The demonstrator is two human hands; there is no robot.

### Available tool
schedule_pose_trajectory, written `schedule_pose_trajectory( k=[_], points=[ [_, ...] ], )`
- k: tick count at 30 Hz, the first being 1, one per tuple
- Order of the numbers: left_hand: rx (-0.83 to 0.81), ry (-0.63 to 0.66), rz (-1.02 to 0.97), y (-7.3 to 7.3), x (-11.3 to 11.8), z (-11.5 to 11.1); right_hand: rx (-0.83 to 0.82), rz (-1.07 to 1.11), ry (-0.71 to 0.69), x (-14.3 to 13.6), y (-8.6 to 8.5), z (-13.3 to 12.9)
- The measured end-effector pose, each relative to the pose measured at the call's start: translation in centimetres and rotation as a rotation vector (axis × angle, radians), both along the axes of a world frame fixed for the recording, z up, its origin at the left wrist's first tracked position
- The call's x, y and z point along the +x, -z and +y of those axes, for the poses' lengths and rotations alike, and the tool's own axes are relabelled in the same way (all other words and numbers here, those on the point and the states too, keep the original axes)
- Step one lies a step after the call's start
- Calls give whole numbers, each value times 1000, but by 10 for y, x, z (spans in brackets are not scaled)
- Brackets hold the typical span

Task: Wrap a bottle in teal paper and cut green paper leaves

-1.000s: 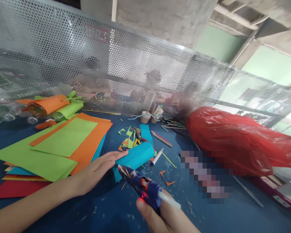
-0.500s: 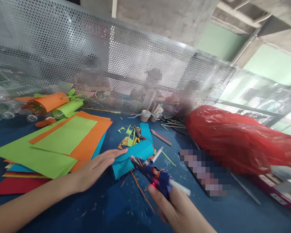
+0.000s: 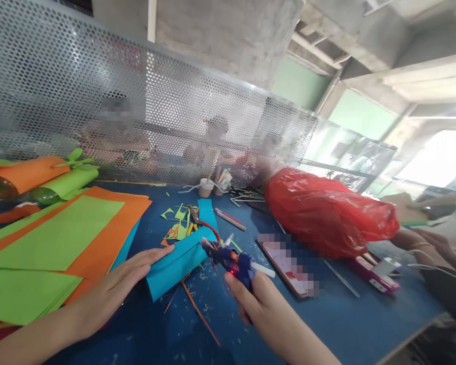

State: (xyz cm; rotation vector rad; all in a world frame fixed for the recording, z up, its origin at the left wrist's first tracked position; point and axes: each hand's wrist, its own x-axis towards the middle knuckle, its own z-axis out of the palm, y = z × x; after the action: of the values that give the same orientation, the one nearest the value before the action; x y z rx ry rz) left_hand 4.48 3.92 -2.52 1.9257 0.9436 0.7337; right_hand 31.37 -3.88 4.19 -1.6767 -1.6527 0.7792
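A rolled sheet of blue paper (image 3: 182, 261) lies on the dark blue table. My left hand (image 3: 116, 284) rests its outstretched fingertips on the roll's left part, thumb not visible. In my right hand (image 3: 254, 304) is a dark blue glue gun (image 3: 233, 263) with a white glue stick at its back and a red light lit. Its nozzle points left, at the right part of the roll's paper edge. Behind the roll are green and orange paper scraps (image 3: 180, 220) and red-handled pliers or scissors (image 3: 195, 215), partly hidden.
Stacked coloured paper (image 3: 87, 233) covers the left. Paper-wrapped bottles (image 3: 34, 175) lie behind it. A red plastic bag (image 3: 323, 213), a phone (image 3: 285, 263) and a purple box (image 3: 376, 274) are at right. Cups (image 3: 206, 187) stand by the perforated screen. Another person's arms show far right.
The view has swung right, bringing another person's arms into sight. The blue roll is turned more upright in view, with the glue gun's nozzle still close to its edge.
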Motion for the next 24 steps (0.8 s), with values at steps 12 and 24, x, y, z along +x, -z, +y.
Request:
schedule_pose_trajectory(
  k=[12,24],
  points=[
    [56,-24,88,-3,-3,0,-15,-40,28,15,4,7],
    [118,82,148,0,-11,6,151,31,209,54,-3,23]
  ],
)
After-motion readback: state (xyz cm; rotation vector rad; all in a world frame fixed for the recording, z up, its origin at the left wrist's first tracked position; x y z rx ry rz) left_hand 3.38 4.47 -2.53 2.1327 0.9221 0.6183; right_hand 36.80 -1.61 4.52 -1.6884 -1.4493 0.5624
